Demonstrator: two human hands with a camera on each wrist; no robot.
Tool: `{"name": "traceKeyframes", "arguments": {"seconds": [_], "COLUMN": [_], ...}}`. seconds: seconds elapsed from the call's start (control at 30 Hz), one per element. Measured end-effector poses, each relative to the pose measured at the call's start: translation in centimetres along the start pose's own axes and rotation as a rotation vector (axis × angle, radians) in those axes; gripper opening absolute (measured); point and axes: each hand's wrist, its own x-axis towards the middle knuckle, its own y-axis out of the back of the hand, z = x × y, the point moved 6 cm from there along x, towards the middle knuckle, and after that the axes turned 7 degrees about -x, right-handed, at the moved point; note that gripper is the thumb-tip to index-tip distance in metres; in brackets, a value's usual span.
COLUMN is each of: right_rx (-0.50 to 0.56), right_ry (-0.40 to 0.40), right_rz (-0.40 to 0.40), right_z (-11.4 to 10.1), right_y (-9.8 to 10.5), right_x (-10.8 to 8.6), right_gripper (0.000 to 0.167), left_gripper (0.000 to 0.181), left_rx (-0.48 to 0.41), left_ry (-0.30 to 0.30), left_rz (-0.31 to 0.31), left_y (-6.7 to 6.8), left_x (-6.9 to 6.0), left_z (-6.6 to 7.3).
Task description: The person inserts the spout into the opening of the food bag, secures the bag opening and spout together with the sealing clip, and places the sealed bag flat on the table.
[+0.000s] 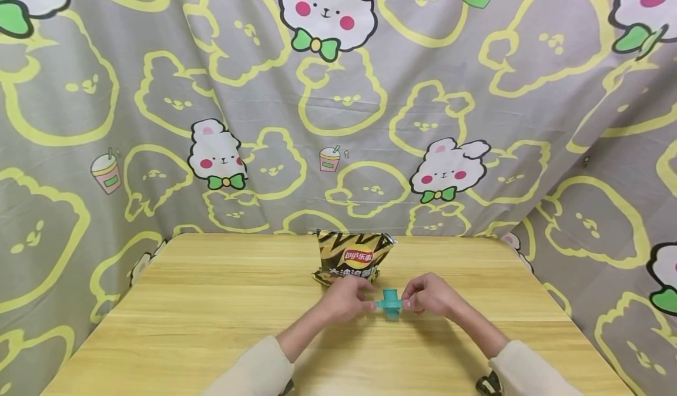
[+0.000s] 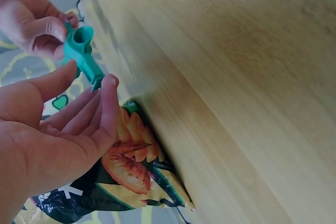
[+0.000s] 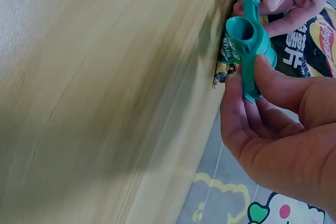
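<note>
A teal bag clip with a round pour spout (image 1: 391, 304) is held above the table between both hands. My left hand (image 1: 345, 301) pinches its left end with thumb and fingers. At the opposite end, the thumb and fingertips of my right hand (image 1: 431, 295) grip it. The right wrist view shows the hollow spout of the clip (image 3: 242, 29) facing the camera, with narrow arms on either side. Just behind the left hand stands a black and gold Lay's chip bag (image 1: 355, 256), its lower part partly covered by that hand.
The wooden table (image 1: 211, 302) extends around the hands. Behind it and at both sides hangs a grey curtain (image 1: 359, 149) with cartoon prints. Dark straps (image 1: 489, 383) show at the sleeves.
</note>
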Motion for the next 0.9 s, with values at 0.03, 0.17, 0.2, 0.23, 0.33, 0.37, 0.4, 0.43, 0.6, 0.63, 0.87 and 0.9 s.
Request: {"name": "traceKeyframes", "arguments": {"seconds": [0.03, 0.17, 0.2, 0.23, 0.33, 0.37, 0.4, 0.43, 0.6, 0.63, 0.87, 0.9], "right_rx": [0.010, 0.044, 0.049, 0.056, 0.082, 0.093, 0.104, 0.115, 0.154, 0.160, 0.171, 0.170], "right_ry": [0.000, -0.006, -0.006, -0.008, -0.009, -0.008, -0.007, -0.006, 0.001, 0.001, -0.006, -0.007], "right_rz": [0.000, 0.001, 0.000, -0.002, -0.011, -0.016, -0.020, -0.024, -0.047, -0.055, -0.092, -0.094], "right_z": [0.0, 0.1, 0.1, 0.1, 0.0, 0.0, 0.0, 0.0, -0.2, -0.2, -0.3, -0.3], "right_y": [0.0, 0.1, 0.1, 0.2, 0.2, 0.3, 0.3, 0.3, 0.4, 0.4, 0.2, 0.2], "right_x": [0.0, 0.1, 0.1, 0.1, 0.0, 0.0, 0.0, -0.1, 0.1, 0.1, 0.2, 0.2], "right_gripper": [0.004, 0.005, 0.006, 0.007, 0.009, 0.010, 0.011, 0.012, 0.015, 0.015, 0.016, 0.016], "left_gripper": [0.039, 0.036, 0.036, 0.035, 0.031, 0.029, 0.027, 0.025, 0.017, 0.015, 0.007, 0.006], "left_rx": [-0.006, -0.040, -0.039, -0.033, -0.002, 0.005, 0.010, 0.009, -0.012, -0.016, -0.064, -0.068], "left_ry": [0.002, 0.007, 0.008, 0.010, 0.010, 0.011, 0.009, 0.009, -0.032, -0.046, -0.078, -0.072], "left_rz": [0.003, 0.022, 0.027, 0.033, 0.055, 0.064, 0.074, 0.082, 0.128, 0.136, 0.185, 0.191], "left_y": [0.0, 0.1, 0.1, 0.1, 0.2, 0.2, 0.3, 0.4, 0.8, 1.0, 1.4, 1.4], "left_x": [0.0, 0.0, 0.0, 0.0, 0.0, 0.0, 0.1, 0.1, 0.1, 0.1, 0.2, 0.1], "left_z": [0.0, 0.1, 0.2, 0.2, 0.5, 0.6, 0.6, 0.7, 1.1, 1.2, 1.5, 1.5]}}
